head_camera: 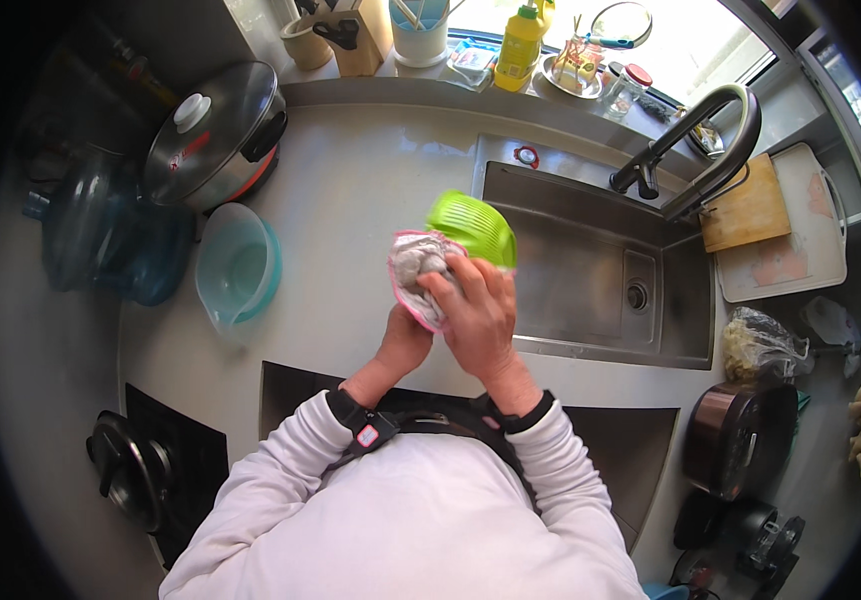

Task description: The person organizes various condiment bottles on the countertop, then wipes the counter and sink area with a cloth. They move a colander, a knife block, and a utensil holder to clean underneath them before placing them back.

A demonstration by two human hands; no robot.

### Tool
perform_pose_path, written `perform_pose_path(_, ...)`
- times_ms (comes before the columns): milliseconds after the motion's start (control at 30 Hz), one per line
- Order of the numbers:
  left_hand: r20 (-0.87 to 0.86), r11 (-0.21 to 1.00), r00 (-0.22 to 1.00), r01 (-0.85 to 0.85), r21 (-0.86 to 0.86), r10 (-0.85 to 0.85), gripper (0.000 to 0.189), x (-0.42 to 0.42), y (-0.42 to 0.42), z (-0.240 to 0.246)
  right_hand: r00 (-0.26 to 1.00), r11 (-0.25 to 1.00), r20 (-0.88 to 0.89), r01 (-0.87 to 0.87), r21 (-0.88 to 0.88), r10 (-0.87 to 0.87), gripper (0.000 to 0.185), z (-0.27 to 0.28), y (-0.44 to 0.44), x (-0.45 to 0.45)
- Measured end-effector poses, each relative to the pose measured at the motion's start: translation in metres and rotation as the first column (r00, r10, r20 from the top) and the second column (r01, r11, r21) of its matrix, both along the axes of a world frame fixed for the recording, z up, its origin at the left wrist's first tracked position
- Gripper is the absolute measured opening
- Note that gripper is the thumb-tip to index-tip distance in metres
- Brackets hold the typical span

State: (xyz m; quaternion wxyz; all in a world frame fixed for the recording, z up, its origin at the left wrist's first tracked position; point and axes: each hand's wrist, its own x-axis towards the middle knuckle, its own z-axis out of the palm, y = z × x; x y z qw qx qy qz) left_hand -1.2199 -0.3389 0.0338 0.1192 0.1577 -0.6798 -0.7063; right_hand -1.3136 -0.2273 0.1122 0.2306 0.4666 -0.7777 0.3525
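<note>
A white cloth with a pink edge [417,262] is bunched between my two hands, over the counter near the sink's left side. My right hand [479,311] presses its fingers onto the cloth. Below and left of it, my left hand [406,337] holds the cloth from underneath, its fingers mostly hidden. A bright green ribbed plastic basket [475,229] shows just beyond the hands, at the sink's left edge; whether a hand holds it too I cannot tell.
The steel sink [565,262] with a black faucet [648,161] lies to the right. Nested plastic bowls [231,262], a lidded electric pan [212,135] and a blue water jug [115,232] stand left. Cutting boards [749,202] lean at right, near a rice cooker [738,442]. Bottles and jars line the windowsill.
</note>
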Motion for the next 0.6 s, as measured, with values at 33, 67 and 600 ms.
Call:
perform_pose_path(33,0.120,0.972,0.991,0.078,-0.221,-0.052,0.026,0.006,-0.001,0.005,0.999,0.999,0.022,0.035,0.021,-0.035,0.031,0.006,-0.003,-0.008)
perform_pose_path(67,0.080,0.968,0.984,0.174,-0.181,-0.162,0.029,0.009,-0.006,0.009,0.996,0.996,0.048,0.074,0.047,-0.076,0.027,0.009,-0.003,-0.022)
perform_pose_path(600,-0.141,0.971,0.963,-0.218,0.102,0.231,0.018,0.021,-0.015,0.013,-0.361,0.728,0.644,0.180,-0.662,0.674,0.049,-0.118,0.050,0.012)
